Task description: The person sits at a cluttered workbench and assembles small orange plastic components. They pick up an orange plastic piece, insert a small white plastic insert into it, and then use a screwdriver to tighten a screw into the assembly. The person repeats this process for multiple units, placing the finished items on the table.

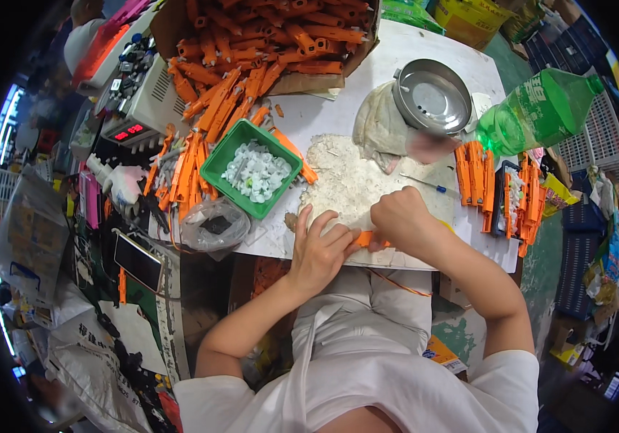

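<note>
White tabletop [367, 76], left hand [318, 252], fingers pinching an orange plastic piece [363, 239], right hand [405, 219], fingers curled against it

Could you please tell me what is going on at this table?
A seated person has both hands on a small orange piece at the near edge of a worn board. The left hand has its fingertips at the left end; the right hand is curled over the other end, hiding its grip. A green tray of whitish bits sits to the left, and more orange parts are heaped beyond.
</note>
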Demonstrator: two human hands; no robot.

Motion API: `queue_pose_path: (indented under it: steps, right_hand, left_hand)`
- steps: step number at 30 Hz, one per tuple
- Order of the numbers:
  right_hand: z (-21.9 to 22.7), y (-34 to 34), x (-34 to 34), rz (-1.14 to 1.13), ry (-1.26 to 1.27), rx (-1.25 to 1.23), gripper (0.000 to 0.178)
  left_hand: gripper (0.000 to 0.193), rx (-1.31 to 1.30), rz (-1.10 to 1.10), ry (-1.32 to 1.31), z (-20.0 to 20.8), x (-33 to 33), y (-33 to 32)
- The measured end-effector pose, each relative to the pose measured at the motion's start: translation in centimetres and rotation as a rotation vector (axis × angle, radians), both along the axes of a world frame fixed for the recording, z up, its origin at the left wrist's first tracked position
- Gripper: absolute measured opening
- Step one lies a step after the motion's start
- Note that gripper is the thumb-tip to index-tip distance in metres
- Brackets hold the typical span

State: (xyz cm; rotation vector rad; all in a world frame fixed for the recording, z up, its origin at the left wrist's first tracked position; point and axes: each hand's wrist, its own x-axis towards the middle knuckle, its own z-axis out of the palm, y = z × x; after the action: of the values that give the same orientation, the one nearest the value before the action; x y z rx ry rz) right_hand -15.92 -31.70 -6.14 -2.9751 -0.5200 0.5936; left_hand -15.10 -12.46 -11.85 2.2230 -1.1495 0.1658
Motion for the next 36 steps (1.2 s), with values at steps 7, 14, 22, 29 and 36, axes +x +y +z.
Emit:
queue_pose_path:
  steps: [7,14,22,29,36]
  right_hand:
    - [-1.3,-4.4,-5.0,-0.207,-0.182,0.183,0.037]
    - [-1.8,-2.9,-10.1,-0.634,-0.389,0.866,0.032]
    - [-1.9,1.0,-11.9,-0.937,-0.401,1.804,0.026]
    - [1.4,0.6,-13.0,-0.877,-0.515,1.552,0.028]
    - [0.3,-0.3,-11.8,-0.857,-0.660,1.543,0.030]
  left_hand:
    - [0.030,0.010,-0.034,-0.016,-0.9,0.1,0.3]
    - [0.032,-0.114,-0.064,-0.124,0.3,-1.4,0.9]
    - [0.029,-0.220,-0.090,0.186,3.8,-5.5,-3.3]
    - [0.017,-0.251,-0.035,0.117,4.8,-5.8,-4.7]
    - [0.021,-0.267,-0.052,0.233,4.8,-5.6,-6.5]
